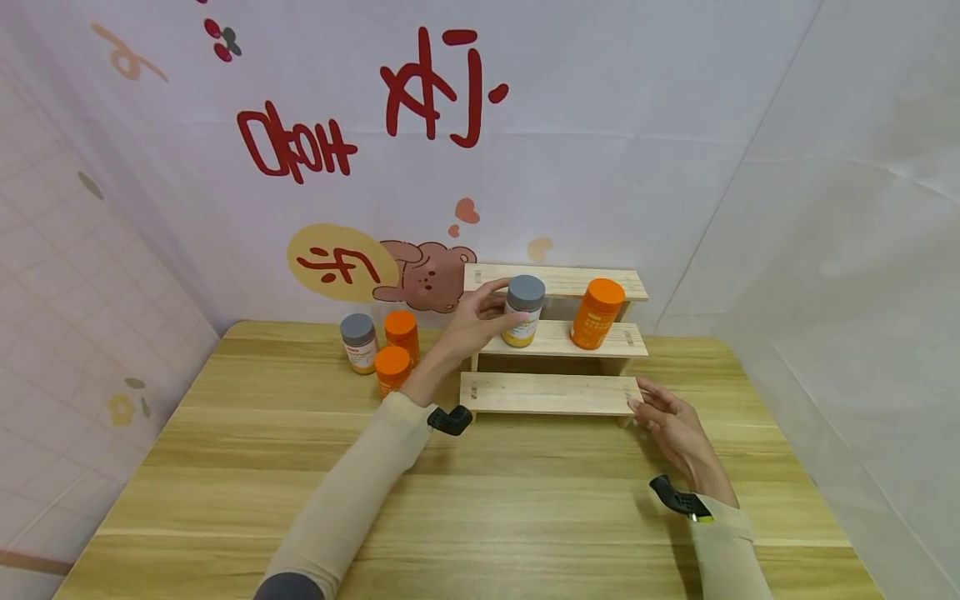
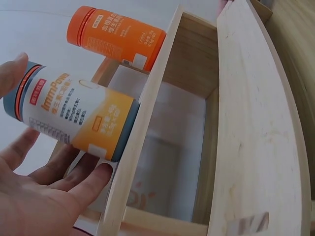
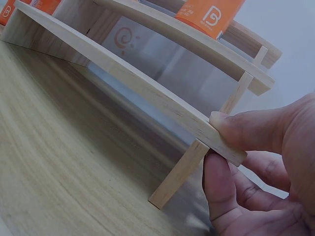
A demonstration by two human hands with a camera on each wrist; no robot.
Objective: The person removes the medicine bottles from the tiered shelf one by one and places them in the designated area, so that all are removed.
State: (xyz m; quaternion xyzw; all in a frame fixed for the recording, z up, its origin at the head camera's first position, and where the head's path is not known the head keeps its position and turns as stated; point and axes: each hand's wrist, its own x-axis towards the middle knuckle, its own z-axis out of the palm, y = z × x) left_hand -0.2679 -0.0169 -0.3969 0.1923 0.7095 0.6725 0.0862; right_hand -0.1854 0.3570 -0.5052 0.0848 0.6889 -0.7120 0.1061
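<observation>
Desk point(image 1: 525, 533), printed backdrop point(image 1: 600, 167). Gripping grey-lidded jar point(image 1: 523, 315) at middle tier point(image 1: 557, 338) (mid-frame) with left hand point(image 1: 472, 327); pinching bottom tier point(image 1: 547, 393) with right hand point(image 1: 678, 429). Done: orange jar point(image 1: 595, 321) alongside. Likely pending: three jars point(image 1: 362, 348), centre-left.

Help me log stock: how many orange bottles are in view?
3: one orange bottle on the middle tier; on the table left of the rack, a rear bottle and a front bottle partly covered by the left arm. More may be hidden.
</observation>
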